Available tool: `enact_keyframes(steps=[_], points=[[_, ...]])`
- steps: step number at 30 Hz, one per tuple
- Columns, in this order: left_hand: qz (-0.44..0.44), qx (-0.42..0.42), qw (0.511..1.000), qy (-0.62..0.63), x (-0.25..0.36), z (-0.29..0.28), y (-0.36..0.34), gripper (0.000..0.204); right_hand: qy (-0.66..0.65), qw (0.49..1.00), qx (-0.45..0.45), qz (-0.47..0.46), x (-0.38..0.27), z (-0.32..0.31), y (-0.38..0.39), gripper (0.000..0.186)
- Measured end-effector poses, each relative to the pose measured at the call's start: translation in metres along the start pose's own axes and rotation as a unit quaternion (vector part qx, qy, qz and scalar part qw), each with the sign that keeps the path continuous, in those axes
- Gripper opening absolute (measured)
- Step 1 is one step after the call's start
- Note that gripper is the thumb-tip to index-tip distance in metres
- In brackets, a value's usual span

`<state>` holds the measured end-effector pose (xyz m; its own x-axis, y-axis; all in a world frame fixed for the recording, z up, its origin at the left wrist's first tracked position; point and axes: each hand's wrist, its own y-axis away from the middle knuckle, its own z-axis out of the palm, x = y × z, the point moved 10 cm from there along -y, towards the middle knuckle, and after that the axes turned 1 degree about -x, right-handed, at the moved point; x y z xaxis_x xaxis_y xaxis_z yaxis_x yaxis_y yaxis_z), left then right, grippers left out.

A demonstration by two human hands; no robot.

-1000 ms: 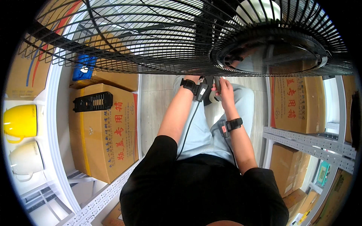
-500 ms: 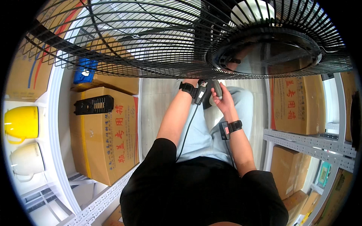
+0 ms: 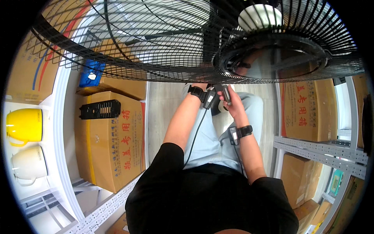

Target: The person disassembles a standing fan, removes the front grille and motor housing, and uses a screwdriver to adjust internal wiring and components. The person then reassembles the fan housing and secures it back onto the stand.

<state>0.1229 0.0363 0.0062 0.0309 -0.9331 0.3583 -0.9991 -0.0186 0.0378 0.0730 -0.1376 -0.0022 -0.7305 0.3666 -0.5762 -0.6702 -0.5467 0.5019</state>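
Observation:
A large black fan [image 3: 272,58] with a wire cage and a glossy round hub spans the top of the view. Just below its lower rim is my right hand [image 3: 234,102], its fingers closed around a small grey handle-like tool [image 3: 226,94]; the tool's working end cannot be made out. My left hand [image 3: 200,85] reaches up behind the cage rim. Its fingers are hidden there, so what it touches does not show. Both wrists wear black straps with small cabled boxes, the left box [image 3: 209,98] hanging close to the right hand.
Shelving with cardboard boxes [image 3: 105,148] flanks me on the left, and more boxes [image 3: 307,109] stand on the right. A black slotted plastic part [image 3: 100,109] lies on the left box, near a blue package [image 3: 91,73]. Yellow [image 3: 25,124] and white mugs [image 3: 29,163] sit far left.
The grey tool has turned in my right hand and now appears shorter and closer to the left wrist's box. The whole view has shifted slightly. My left hand stays behind the rim.

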Motion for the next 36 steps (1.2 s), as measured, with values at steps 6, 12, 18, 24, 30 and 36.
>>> enact_keyframes(steps=[6, 12, 18, 24, 30, 36], points=[[0.011, -0.005, 1.0, -0.004, 0.009, -0.008, -0.009, 0.047, 0.169, 0.976, 0.06, -0.123, -0.023, -0.003, 0.003, 0.034], [0.013, -0.01, 1.0, -0.009, 0.009, -0.011, -0.005, 0.046, -0.185, 0.978, -0.075, 0.062, 0.013, 0.006, -0.005, 0.042], [0.015, -0.015, 1.0, -0.016, 0.007, -0.006, 0.003, 0.046, 0.567, 0.718, 0.225, -0.335, -0.061, 0.025, 0.041, 0.051], [0.025, -0.017, 0.999, -0.024, 0.016, -0.01, -0.002, 0.046, -0.177, 0.976, -0.112, 0.057, 0.021, 0.015, -0.02, 0.035], [0.027, -0.023, 0.999, -0.03, 0.01, -0.005, 0.006, 0.045, 0.501, 0.782, 0.167, -0.331, -0.056, 0.033, 0.029, 0.041], [0.031, -0.019, 0.999, -0.033, 0.016, -0.008, -0.001, 0.045, 0.133, 0.982, 0.061, -0.123, -0.023, 0.011, -0.007, 0.037]])
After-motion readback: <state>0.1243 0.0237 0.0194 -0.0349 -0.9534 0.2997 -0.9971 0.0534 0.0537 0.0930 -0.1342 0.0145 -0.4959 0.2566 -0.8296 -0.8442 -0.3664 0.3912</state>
